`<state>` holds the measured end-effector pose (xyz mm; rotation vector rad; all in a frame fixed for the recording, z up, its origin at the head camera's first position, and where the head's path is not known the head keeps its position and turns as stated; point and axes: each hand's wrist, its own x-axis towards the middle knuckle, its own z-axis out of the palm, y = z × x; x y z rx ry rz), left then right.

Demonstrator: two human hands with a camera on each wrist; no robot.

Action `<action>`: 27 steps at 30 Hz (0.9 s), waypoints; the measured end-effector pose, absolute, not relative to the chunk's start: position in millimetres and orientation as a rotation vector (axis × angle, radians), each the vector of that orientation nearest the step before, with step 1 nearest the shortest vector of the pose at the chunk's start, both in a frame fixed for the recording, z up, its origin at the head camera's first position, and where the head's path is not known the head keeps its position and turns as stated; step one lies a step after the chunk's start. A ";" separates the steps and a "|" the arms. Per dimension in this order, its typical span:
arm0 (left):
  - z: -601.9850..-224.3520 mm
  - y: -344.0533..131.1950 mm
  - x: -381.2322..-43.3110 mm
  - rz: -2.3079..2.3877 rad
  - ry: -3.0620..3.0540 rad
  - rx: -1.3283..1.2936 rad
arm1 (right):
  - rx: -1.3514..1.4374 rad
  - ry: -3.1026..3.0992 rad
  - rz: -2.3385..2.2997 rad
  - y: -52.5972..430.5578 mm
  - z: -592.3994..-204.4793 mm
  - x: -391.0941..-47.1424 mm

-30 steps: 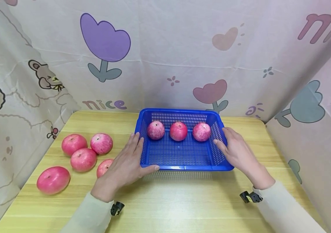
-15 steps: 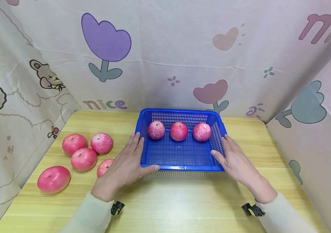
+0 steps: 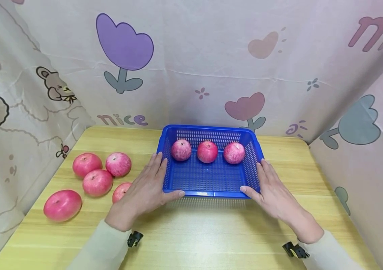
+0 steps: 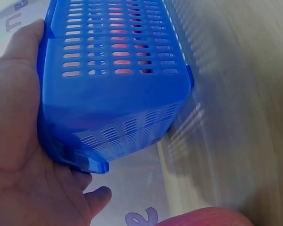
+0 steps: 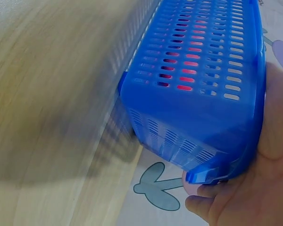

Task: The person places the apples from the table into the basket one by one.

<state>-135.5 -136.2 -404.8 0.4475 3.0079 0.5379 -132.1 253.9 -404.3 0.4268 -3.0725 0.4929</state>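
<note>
A blue plastic basket (image 3: 208, 194) with slotted walls sits on the table, three red apples in a row along its back: left apple (image 3: 181, 150), middle apple (image 3: 207, 152), right apple (image 3: 234, 153). My left hand (image 3: 145, 189) rests on the basket's front left corner, fingers straight along the side rim and thumb at the front rim. At the front right corner my right hand (image 3: 277, 193) lies likewise, its thumb on the front rim. Both wrist views show the palms against the basket's rim (image 4: 42, 94). Behind my left hand an apple (image 3: 121, 192) is partly hidden.
More apples lie left of the basket: a back one (image 3: 87, 165), a streaked one (image 3: 118, 164), a middle one (image 3: 97, 182) and a larger front one (image 3: 62, 205). A printed curtain (image 3: 191, 56) hangs behind the wooden table (image 3: 208, 240).
My right hand has slid toward me along the basket's right side, its thumb passing from inside the basket to the front rim. My left hand and the apples have stayed put.
</note>
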 end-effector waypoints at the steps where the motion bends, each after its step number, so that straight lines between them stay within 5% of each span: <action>1: -403.9 -136.1 -135.5 0.530 3.010 0.456 | 0.432 -3.072 0.488 254.3 -404.6 -132.1; 27: -372.6 -170.6 -135.9 0.650 2.961 0.428 | 0.497 -3.087 0.455 256.8 -404.8 -133.2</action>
